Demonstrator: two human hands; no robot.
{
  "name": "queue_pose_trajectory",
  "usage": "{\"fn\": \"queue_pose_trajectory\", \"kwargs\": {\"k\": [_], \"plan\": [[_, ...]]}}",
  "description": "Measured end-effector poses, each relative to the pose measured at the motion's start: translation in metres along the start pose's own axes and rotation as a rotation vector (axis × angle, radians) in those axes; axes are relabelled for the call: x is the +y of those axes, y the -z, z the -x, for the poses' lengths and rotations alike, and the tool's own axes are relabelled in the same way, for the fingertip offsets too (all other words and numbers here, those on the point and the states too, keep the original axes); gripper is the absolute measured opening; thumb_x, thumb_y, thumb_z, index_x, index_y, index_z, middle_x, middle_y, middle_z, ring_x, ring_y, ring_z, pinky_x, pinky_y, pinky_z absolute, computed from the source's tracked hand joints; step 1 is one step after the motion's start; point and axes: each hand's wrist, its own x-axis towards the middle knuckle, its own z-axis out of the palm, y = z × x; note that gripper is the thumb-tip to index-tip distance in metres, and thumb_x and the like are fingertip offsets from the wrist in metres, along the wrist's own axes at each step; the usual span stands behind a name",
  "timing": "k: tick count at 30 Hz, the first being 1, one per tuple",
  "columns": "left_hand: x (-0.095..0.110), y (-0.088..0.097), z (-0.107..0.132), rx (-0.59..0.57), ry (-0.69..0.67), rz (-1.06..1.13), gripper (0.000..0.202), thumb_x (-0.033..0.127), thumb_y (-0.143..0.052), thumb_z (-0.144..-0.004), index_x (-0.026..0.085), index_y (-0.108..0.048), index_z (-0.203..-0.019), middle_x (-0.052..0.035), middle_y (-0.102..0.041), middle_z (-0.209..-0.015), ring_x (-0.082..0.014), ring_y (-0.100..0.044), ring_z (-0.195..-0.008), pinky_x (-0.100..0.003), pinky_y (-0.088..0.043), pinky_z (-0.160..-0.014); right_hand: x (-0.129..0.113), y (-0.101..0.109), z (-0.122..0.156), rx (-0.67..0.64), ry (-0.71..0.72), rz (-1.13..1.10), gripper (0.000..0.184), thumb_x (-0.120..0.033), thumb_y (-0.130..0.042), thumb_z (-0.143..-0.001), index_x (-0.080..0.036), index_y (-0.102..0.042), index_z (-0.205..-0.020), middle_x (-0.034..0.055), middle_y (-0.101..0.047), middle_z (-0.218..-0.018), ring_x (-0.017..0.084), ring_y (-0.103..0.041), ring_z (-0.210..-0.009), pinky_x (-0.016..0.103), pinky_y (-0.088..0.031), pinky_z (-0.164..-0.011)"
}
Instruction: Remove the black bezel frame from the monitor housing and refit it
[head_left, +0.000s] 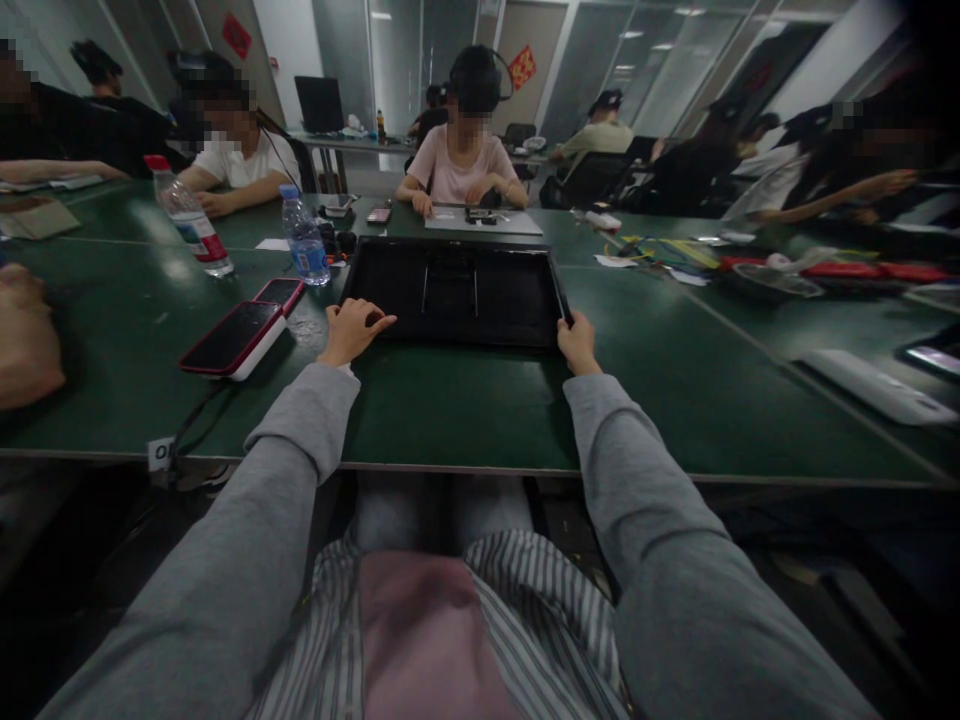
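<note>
A black rectangular panel with a raised rim (517, 300) lies on the green table before me, its long side facing me. Two thin metal bars run across its recessed middle; its exact kind is not clear. My right hand (577, 345) is closed around the panel's right edge near the front corner. At the left front corner, my left hand (354, 330) has bent fingers, with thumb and forefinger apart, and seems to hold nothing. Whether its fingertips touch the rim is hard to tell.
Left of the panel are a red-edged phone-like device on a white block (232, 340), a blue-capped water bottle (306, 240) and a red-capped bottle (191, 220). Coloured cables (667, 252) and a white bar (874, 385) lie right. A co-worker (469, 165) sits opposite.
</note>
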Motion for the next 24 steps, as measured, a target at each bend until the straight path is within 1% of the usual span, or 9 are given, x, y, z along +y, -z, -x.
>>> {"fn": "queue_pose_trajectory", "kwargs": {"k": [2,4,6,8,10,13,15,18,24], "plan": [[0.001,0.001,0.001,0.115,0.074,-0.005,0.037,0.055,-0.055,-0.104,0.027,-0.075,-0.115,-0.0153,-0.068,-0.136,-0.0392,-0.052,-0.137,-0.06,-0.029,-0.118,0.0,0.001,0.0,-0.012,0.014,-0.008,0.043,-0.027,-0.055,-0.093,-0.014,-0.069,-0.132,0.0194,-0.072,-0.13,0.033,-0.066,-0.124,0.053,-0.046,-0.115],[-0.003,0.001,0.001,0.191,0.208,-0.019,0.041,0.047,-0.054,-0.104,0.024,-0.067,-0.135,-0.0187,-0.058,-0.151,-0.04,-0.047,-0.145,-0.06,-0.033,-0.119,0.001,0.001,-0.001,-0.01,0.024,-0.014,0.044,-0.03,-0.056,-0.093,-0.013,-0.069,-0.131,0.0202,-0.072,-0.131,0.033,-0.066,-0.123,0.052,-0.048,-0.114],[-0.01,0.0,-0.002,0.171,0.372,-0.027,0.052,0.04,-0.055,-0.103,0.017,-0.056,-0.15,-0.0226,-0.052,-0.158,-0.0398,-0.046,-0.147,-0.058,-0.037,-0.119,0.0,0.001,0.0,0.003,0.03,-0.013,0.045,-0.033,-0.055,-0.093,-0.013,-0.069,-0.13,0.0207,-0.072,-0.13,0.034,-0.066,-0.124,0.053,-0.048,-0.114],[-0.02,-0.003,-0.007,0.084,0.488,-0.017,0.059,0.035,-0.056,-0.102,0.011,-0.051,-0.155,-0.0248,-0.055,-0.156,-0.0387,-0.051,-0.146,-0.055,-0.04,-0.12,-0.002,0.001,0.001,0.011,0.042,-0.013,0.046,-0.036,-0.054,-0.093,-0.013,-0.069,-0.131,0.0213,-0.073,-0.129,0.035,-0.065,-0.124,0.054,-0.048,-0.114],[-0.031,-0.006,-0.013,0.046,0.515,-0.005,0.059,0.031,-0.056,-0.102,0.01,-0.052,-0.156,-0.0236,-0.058,-0.154,-0.0363,-0.053,-0.146,-0.051,-0.04,-0.122,-0.005,0.002,0.004,0.012,0.054,-0.009,0.048,-0.038,-0.054,-0.094,-0.013,-0.068,-0.132,0.0219,-0.073,-0.126,0.037,-0.066,-0.124,0.056,-0.047,-0.115],[-0.043,-0.011,-0.019,0.056,0.549,0.025,0.063,0.031,-0.059,-0.101,0.009,-0.05,-0.158,-0.022,-0.056,-0.158,-0.0351,-0.052,-0.148,-0.047,-0.041,-0.122,-0.01,0.004,0.01,0.001,0.055,0.017,0.048,-0.036,-0.052,-0.095,-0.011,-0.067,-0.133,0.023,-0.073,-0.123,0.038,-0.066,-0.123,0.057,-0.047,-0.114],[-0.047,-0.012,-0.021,0.068,0.566,0.039,0.062,0.031,-0.059,-0.101,0.008,-0.051,-0.158,-0.0209,-0.056,-0.159,-0.034,-0.053,-0.148,-0.046,-0.042,-0.122,-0.013,0.005,0.014,-0.003,0.049,0.042,0.048,-0.033,-0.05,-0.095,-0.01,-0.066,-0.134,0.0241,-0.073,-0.122,0.038,-0.066,-0.122,0.057,-0.048,-0.112],[-0.047,-0.01,-0.02,0.08,0.543,0.023,0.054,0.026,-0.054,-0.103,0.009,-0.057,-0.154,-0.0197,-0.06,-0.156,-0.0324,-0.055,-0.147,-0.044,-0.041,-0.122,-0.018,0.006,0.02,0.006,0.047,0.061,0.048,-0.035,-0.049,-0.097,-0.01,-0.065,-0.134,0.0246,-0.072,-0.121,0.039,-0.066,-0.12,0.057,-0.049,-0.109],[-0.042,-0.005,-0.017,0.104,0.514,-0.005,0.048,0.023,-0.05,-0.103,0.012,-0.063,-0.147,-0.0191,-0.068,-0.146,-0.0343,-0.06,-0.14,-0.046,-0.046,-0.117,-0.022,0.01,0.027,0.005,0.103,0.078,0.053,-0.051,-0.055,-0.098,-0.014,-0.064,-0.134,0.0225,-0.072,-0.117,0.039,-0.065,-0.12,0.056,-0.051,-0.107]]}}
